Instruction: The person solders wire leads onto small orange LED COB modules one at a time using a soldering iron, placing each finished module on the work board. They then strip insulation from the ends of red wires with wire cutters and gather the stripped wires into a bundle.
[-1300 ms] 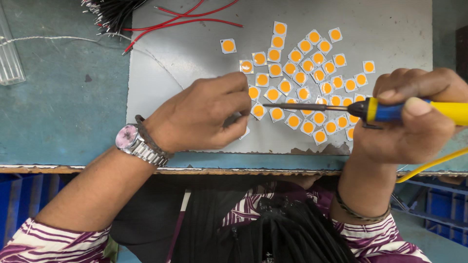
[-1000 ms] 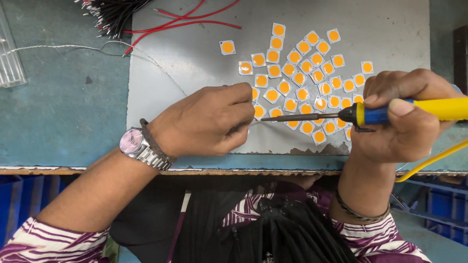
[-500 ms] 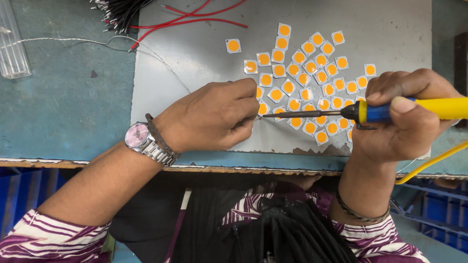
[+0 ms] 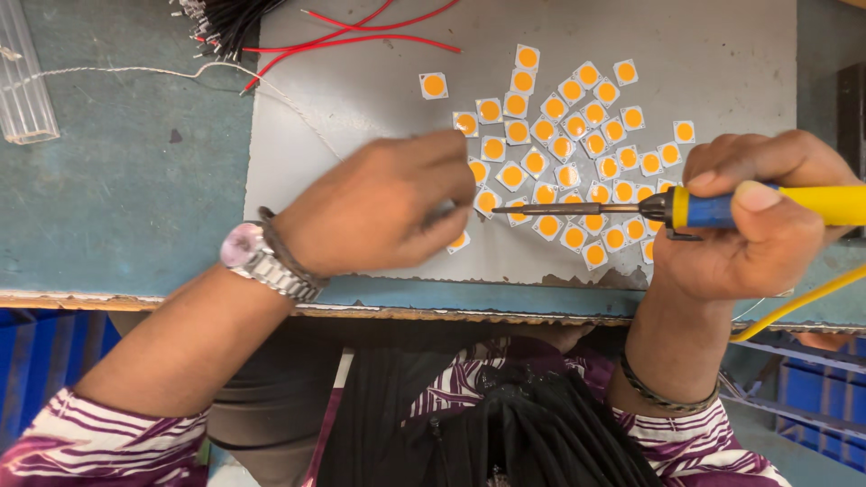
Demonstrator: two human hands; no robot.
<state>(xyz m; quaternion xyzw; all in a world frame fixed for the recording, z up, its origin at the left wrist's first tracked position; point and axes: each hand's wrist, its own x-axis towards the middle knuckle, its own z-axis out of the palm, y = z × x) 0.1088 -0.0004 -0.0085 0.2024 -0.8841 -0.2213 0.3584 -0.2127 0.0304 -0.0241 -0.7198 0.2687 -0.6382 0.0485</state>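
Observation:
My right hand (image 4: 753,239) grips the yellow and blue handle of a soldering iron (image 4: 586,208) that lies level, its tip pointing left among several small square chips with orange centres (image 4: 577,117). These chips are scattered on a grey metal sheet (image 4: 713,54). My left hand (image 4: 379,203), with a wristwatch (image 4: 257,257) on its wrist, rests on the sheet with its fingers pinched right at the iron's tip. A thin silvery wire (image 4: 135,70) runs from the left and disappears under this hand. One chip (image 4: 458,241) shows below the fingers.
Red wires (image 4: 361,38) and a bundle of black wires (image 4: 225,16) lie at the back. A clear plastic tube (image 4: 23,81) is at the far left on the blue-green bench. A yellow cable (image 4: 798,305) hangs off the front edge above blue crates (image 4: 812,388).
The iron's tip has shifted slightly among the chips, first right, then back left. My left hand has stayed at the tip with small movements and looks blurred now.

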